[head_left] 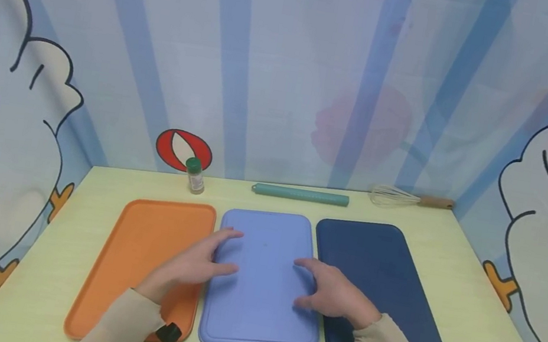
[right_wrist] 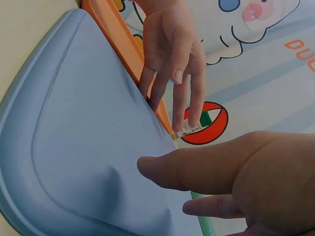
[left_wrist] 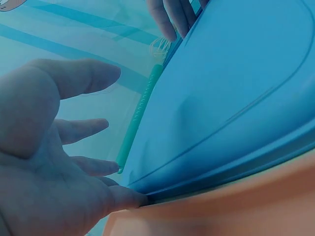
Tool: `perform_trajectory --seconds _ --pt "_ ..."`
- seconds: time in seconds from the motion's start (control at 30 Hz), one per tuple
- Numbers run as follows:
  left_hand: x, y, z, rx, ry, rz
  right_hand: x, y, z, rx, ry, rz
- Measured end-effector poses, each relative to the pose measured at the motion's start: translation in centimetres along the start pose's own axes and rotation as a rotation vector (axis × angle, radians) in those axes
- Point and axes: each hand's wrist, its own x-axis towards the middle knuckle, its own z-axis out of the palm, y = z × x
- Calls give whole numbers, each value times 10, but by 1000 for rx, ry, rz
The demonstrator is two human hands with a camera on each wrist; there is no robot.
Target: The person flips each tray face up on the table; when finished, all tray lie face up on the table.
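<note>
periwinkle tray point(head_left: 261, 283) between hands point(head_left: 195, 263) point(head_left: 332, 291), contact unclear

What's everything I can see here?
Orange tray: one, orange, left
Blue tray: one, light blue, middle
Navy tray: one, dark blue, right
Jar: one, green-capped, back left
Stick: one, green, back middle
Whisk: one, pale wires, brown handle, back right
Table: one, pale yellow, under trays
Cartoon backdrop: count unclear, blue-striped, behind table
Wrist devices: two, black, front
Sleeves: two, beige, front
Left hand: one, bare, blue tray's left
Right hand: one, bare, blue tray's right
</note>
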Motion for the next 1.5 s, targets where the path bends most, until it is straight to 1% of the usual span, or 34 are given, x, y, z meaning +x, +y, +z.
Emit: perform_trajectory --seconds 0.1,0.3,0.37,0.5,0.63,0.73,0.8,0.93,1.03,1.23,1.5 --pt "1 0 2 10 7 -12 -1 0 3 -3 -6 -2" --pt "1 1 6 -15 28 -41 1 1 6 -46 -17 6" --pt "1 2 7 -18 46 -57 1 0 6 -61 -21 14" --pt "2 2 10 -21 104 -72 1 -1 6 -72 -25 29" --pt "5 2 13 -33 162 -70 0 -2 8 -69 -22 32" --pt "5 2 14 -42 183 -72 -1 -3 9 -71 -17 32" --pt "5 2 14 -53 192 -71 -1 -3 9 -72 -13 31" --pt "5 4 13 -86 204 -45 -1 -2 8 -73 -4 23" --pt "4 4 13 -107 211 -38 0 -1 7 -65 6 18" --pt "4 4 13 -127 215 -24 0 1 8 -36 24 19" --pt "4 6 10 -145 221 -15 0 3 6 -23 31 12"
